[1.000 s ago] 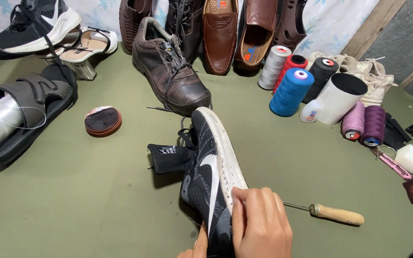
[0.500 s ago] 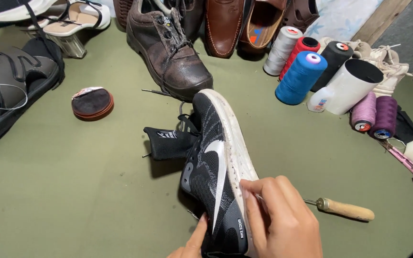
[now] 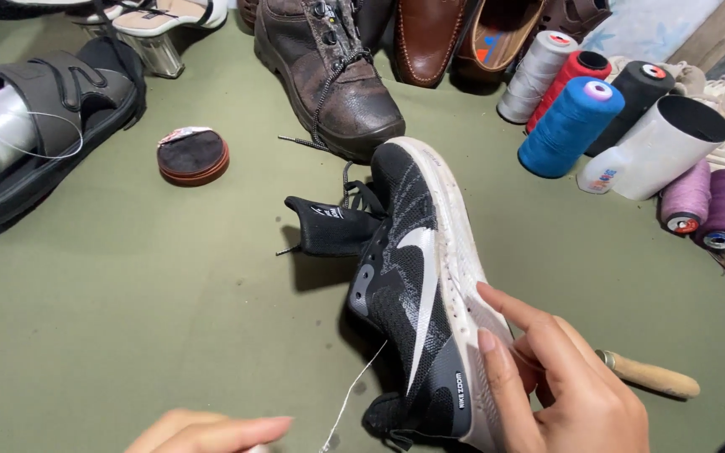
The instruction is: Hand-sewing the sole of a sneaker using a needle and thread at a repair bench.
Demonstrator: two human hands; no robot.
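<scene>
A black knit sneaker [image 3: 409, 285] with a white sole is tilted on its side on the green surface, toe pointing away from me. My right hand [image 3: 568, 390] grips it at the heel end, fingers pressed on the white sole. My left hand [image 3: 211, 432] shows only partly at the bottom edge, fingers together. A thin white thread [image 3: 354, 390] runs taut from the sneaker's side down to that hand. A wooden-handled awl [image 3: 649, 376] lies just right of my right hand, its metal end hidden behind the hand.
Thread spools [image 3: 571, 126] in blue, white, red, black and purple stand at the right beside a white tube [image 3: 656, 151]. A brown boot [image 3: 325, 75], loafers and sandals line the far edge. A round polish tin [image 3: 192, 155] and a black sandal [image 3: 39, 143] lie left.
My left hand has moved from under the sneaker's heel out to the left, and the white thread now shows stretched from the shoe. The view has tilted further down.
</scene>
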